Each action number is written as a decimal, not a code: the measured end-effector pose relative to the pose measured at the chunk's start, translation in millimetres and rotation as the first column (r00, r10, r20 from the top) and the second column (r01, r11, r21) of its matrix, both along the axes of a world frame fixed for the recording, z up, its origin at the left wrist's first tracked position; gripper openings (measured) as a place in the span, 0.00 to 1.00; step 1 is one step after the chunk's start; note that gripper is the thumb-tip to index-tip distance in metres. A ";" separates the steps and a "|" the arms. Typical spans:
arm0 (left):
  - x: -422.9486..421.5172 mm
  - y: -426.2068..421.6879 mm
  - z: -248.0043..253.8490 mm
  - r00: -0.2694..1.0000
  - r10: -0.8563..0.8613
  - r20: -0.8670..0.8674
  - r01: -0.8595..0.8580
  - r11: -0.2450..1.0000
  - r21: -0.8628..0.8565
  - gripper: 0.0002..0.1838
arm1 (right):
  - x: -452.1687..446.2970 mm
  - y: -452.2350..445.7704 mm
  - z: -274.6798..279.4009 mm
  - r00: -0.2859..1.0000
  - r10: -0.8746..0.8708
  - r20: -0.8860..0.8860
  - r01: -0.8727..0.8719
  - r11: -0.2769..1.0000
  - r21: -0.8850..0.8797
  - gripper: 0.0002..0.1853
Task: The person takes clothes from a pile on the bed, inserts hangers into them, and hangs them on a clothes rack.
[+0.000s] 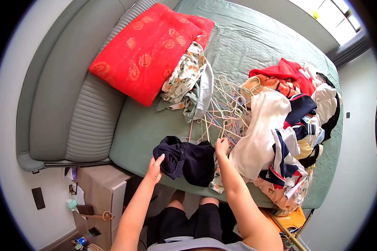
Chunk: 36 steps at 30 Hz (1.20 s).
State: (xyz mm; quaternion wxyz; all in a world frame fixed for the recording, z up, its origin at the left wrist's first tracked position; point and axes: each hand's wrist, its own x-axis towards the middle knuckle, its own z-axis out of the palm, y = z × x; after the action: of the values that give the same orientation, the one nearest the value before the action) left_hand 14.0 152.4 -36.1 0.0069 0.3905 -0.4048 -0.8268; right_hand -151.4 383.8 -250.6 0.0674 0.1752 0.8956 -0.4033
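A dark navy garment (197,161) lies spread near the bed's front edge, its left end bunched up; its exact kind I cannot make out. My left hand (155,168) grips that bunched end, thumb on top. At the garment's right edge, my right hand (222,146) is closed, beside the near ends of a tangled heap of pastel hangers (228,106). What its fingers pinch is hidden. A strip of patterned cloth (216,180) shows under my right forearm. Just right of that hand lies a white garment (259,134).
A clothes pile with a red piece (289,73) covers the bed's right side. Red pillows (148,50) and a leaf-print cloth (188,77) lie toward the grey headboard (58,83). A wooden bedside cabinet (98,188) stands at left, an orange bag (295,219) at lower right.
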 end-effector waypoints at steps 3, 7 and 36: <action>15.5 -4.9 -1.0 0.998 0.015 0.061 -0.007 0.992 -0.122 0.20 | 6.9 -8.4 59.4 0.985 -0.067 -0.160 0.042 0.987 -0.157 0.11; 20.9 -2.6 2.3 0.995 -0.091 0.039 0.098 0.961 -0.260 0.22 | 60.4 19.6 115.8 0.951 0.069 -0.302 -0.115 0.984 -0.139 0.13; -20.7 92.5 166.5 0.707 -0.702 0.091 -0.060 -0.188 -0.980 0.11 | 122.8 2.3 369.0 0.687 0.399 -0.607 -0.370 0.911 0.181 0.14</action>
State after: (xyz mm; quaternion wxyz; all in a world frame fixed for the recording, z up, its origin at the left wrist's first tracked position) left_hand -6.7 245.0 130.4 0.1634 -0.1096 -0.9356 -0.2932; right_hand -28.6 386.1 118.4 -0.1580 -0.1603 0.8905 -0.3954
